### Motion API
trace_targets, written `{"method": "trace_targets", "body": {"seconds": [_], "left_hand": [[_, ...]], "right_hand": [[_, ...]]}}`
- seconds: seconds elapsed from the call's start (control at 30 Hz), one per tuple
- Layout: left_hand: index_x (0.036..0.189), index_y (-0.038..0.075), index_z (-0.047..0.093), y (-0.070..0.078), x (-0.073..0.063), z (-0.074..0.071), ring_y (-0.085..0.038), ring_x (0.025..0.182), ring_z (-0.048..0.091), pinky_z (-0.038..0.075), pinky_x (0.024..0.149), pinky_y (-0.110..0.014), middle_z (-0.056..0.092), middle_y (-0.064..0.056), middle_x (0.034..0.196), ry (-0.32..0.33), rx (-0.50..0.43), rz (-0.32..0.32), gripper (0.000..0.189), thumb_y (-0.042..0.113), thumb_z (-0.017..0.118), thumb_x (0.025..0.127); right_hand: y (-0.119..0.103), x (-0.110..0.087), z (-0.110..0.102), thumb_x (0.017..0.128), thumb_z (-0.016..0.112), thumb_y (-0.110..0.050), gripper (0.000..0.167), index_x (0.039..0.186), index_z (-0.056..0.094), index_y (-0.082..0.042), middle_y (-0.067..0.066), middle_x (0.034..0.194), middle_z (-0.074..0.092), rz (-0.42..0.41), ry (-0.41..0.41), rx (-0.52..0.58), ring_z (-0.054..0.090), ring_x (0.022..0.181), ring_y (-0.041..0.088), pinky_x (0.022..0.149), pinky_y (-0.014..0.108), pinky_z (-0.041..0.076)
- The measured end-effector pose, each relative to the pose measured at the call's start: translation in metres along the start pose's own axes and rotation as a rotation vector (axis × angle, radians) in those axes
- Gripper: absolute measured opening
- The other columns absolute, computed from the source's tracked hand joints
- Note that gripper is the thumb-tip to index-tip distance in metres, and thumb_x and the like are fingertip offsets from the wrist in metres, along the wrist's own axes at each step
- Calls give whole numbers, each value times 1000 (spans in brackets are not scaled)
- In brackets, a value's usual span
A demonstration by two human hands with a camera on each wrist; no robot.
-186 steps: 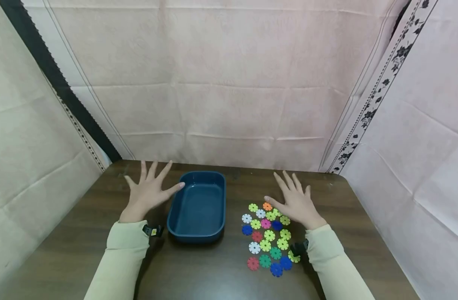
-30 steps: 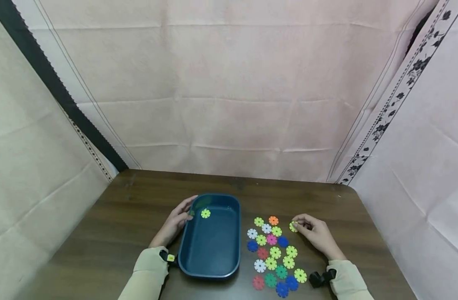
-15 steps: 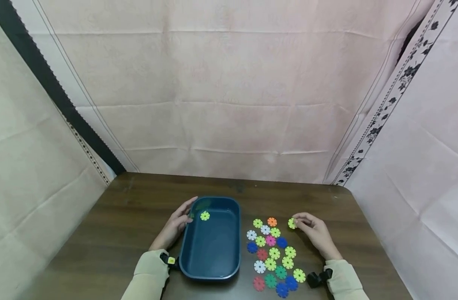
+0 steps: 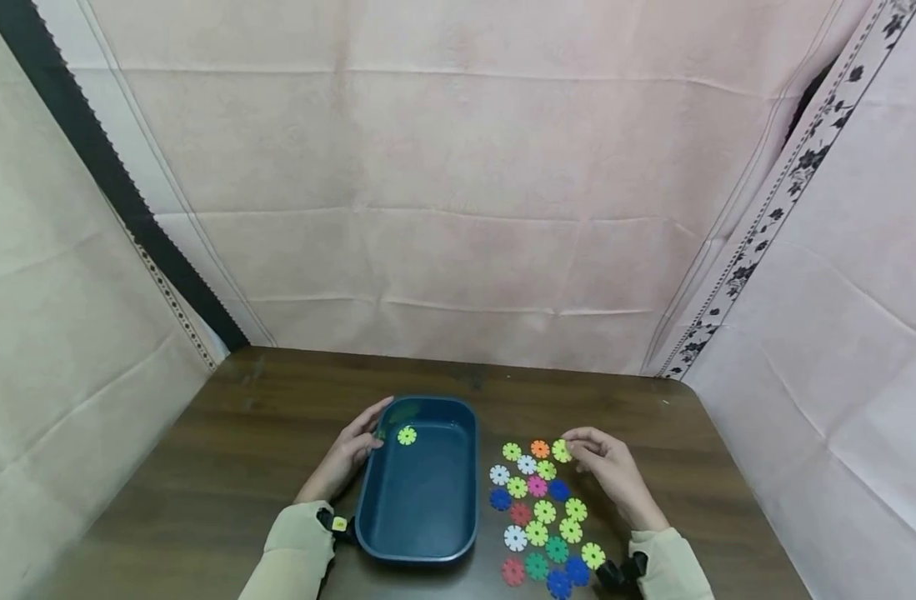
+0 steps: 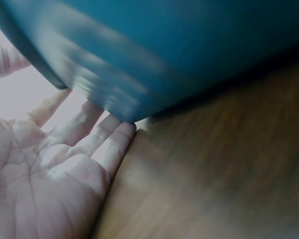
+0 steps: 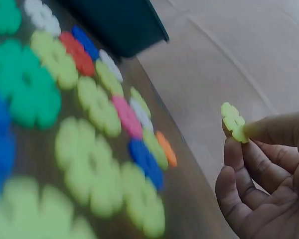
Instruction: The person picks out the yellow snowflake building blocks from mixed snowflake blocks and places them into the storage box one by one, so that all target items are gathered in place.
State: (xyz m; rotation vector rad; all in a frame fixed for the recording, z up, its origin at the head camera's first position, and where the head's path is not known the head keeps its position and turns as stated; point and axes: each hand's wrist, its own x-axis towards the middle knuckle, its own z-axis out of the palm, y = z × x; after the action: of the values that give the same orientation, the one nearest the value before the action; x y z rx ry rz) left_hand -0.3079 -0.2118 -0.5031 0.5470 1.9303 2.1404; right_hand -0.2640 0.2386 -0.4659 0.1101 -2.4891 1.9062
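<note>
My left hand (image 4: 348, 454) grips the left rim of a dark blue rectangular tray (image 4: 420, 557), thumb over the edge. In the left wrist view my fingers (image 5: 112, 144) lie against the tray's outer wall (image 5: 189, 55). One yellow-green snowflake disc (image 4: 407, 435) rests inside, toward the tray's far end. My right hand (image 4: 611, 471) pinches another yellow-green snowflake disc (image 6: 234, 122) between thumb and fingertips, raised above the table. Below and left of it lie several notched plastic discs, among them an orange disc (image 4: 540, 449) and a pink disc (image 4: 537, 486).
The loose discs lie on the brown wooden table (image 4: 277, 425) right of the tray. Blue discs (image 4: 559, 583) and a green disc (image 4: 536, 566) are at the near end of the group. Pale cloth (image 4: 442, 250) hangs behind and at both sides.
Compared with the oldest frame, the tray is nearer and both hands now hold things; one disc is now in the tray. In the last half second, my right hand moved left with its disc.
</note>
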Motion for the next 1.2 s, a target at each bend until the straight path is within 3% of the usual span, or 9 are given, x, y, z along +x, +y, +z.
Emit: {"method": "trace_targets", "body": {"seconds": [0.13,0.3,0.5,0.67,0.83,1.2], "left_hand": [[156,22,38,-1,0,1,-39,138,39,44,101,-39,36,-11,159,16,2,-7,67,3,51,93],[158,20,35,0,-1,2,-36,137,40,46,99,-36,34,-12,160,-9,-1,6,68,2,49,94],[157,21,35,2,1,1,-31,137,41,45,99,-34,33,-9,160,0,11,9,68,2,49,93],[157,21,35,1,-2,0,-40,140,36,44,100,-37,34,-11,160,-14,13,-5,67,2,48,95],[158,20,34,-1,-2,1,-41,138,36,44,100,-39,34,-14,159,-24,1,-10,67,3,49,94],[157,21,35,0,-2,2,-32,142,35,41,103,-37,30,-8,162,-2,30,-6,67,4,50,95]], "right_hand": [[-24,13,27,99,66,-23,24,116,69,-5,12,105,73,-108,-139,-70,64,91,42,76,43,55],[-64,31,70,100,65,-22,20,115,70,-10,3,103,73,-248,-325,-178,67,93,34,77,46,56],[-92,63,126,101,61,-15,15,113,71,-17,-8,101,71,-488,-571,-478,66,87,4,75,26,54],[-90,82,154,101,57,-6,20,112,72,-12,-5,96,71,-584,-751,-722,57,67,1,65,17,50],[-85,93,165,98,59,-1,21,112,74,-8,-1,100,71,-552,-787,-810,58,73,2,72,17,50],[-81,106,174,99,59,-4,22,117,72,-9,3,107,72,-530,-710,-848,61,79,5,81,22,52]]}}
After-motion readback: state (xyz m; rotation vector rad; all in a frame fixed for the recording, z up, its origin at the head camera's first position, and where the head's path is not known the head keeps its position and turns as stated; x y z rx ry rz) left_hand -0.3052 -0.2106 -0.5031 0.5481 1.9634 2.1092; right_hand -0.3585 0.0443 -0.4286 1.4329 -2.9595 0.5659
